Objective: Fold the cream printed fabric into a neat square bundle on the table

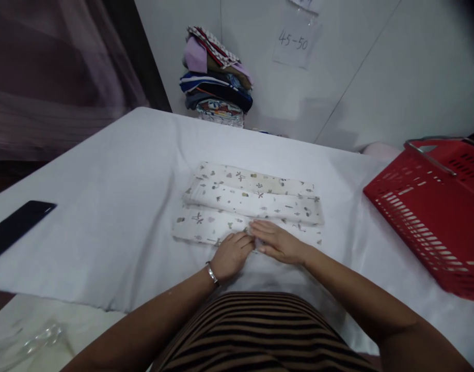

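A white cloth with small printed flowers (252, 204) lies folded into a long band in the middle of the white-covered table (116, 196). My left hand (232, 254) rests on the cloth's near edge with its fingers curled, pinching the fabric. My right hand (278, 242) lies beside it, fingers stretched flat on the same edge. The two hands touch at the fingertips.
A red plastic basket (434, 206) stands at the table's right side. A dark flat object (16, 225) lies near the left edge. A stack of folded clothes (217, 77) sits against the far wall, and a note reading 45-50 (295, 41) hangs there.
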A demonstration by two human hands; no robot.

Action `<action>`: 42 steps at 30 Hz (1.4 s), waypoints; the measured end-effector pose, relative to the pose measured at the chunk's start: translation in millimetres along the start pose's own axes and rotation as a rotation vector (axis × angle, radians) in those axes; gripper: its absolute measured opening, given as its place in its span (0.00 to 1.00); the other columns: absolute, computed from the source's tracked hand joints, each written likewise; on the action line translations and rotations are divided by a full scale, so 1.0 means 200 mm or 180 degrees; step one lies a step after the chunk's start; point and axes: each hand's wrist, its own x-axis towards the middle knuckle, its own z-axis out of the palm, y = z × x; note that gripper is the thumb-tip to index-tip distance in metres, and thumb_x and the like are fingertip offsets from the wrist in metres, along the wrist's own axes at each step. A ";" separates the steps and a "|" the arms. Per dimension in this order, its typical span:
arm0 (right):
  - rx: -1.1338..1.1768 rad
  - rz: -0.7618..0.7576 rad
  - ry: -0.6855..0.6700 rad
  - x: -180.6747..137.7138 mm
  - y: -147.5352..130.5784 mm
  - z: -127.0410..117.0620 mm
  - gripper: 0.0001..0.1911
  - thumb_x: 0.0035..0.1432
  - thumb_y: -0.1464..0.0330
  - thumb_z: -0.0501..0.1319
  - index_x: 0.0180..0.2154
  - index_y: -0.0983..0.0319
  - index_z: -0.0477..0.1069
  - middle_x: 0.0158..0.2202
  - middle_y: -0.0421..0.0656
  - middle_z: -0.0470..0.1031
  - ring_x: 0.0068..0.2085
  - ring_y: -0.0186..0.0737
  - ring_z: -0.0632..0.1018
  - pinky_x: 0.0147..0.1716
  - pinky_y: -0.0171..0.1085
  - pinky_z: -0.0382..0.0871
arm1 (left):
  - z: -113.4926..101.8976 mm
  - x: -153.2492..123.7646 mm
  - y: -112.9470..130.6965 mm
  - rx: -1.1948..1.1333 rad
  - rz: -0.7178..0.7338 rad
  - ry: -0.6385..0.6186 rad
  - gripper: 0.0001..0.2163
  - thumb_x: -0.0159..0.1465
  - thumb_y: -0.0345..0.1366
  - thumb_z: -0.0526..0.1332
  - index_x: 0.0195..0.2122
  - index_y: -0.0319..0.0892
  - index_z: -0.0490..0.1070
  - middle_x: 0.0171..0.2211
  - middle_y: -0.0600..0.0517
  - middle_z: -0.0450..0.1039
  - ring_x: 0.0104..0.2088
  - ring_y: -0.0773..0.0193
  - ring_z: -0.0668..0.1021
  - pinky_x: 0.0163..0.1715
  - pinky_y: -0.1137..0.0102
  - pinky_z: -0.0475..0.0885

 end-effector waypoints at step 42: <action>0.1209 0.0160 0.0184 0.45 0.01 0.17 0.26 0.60 0.52 0.48 0.55 0.57 0.64 0.58 0.44 0.62 0.60 0.43 0.60 0.60 0.48 0.50 | 0.05 -0.01 0.02 0.0065 -0.0061 0.0317 0.08 0.63 0.33 0.53 0.35 0.41 0.73 0.41 0.49 0.73 0.46 0.61 0.69 0.47 0.65 0.62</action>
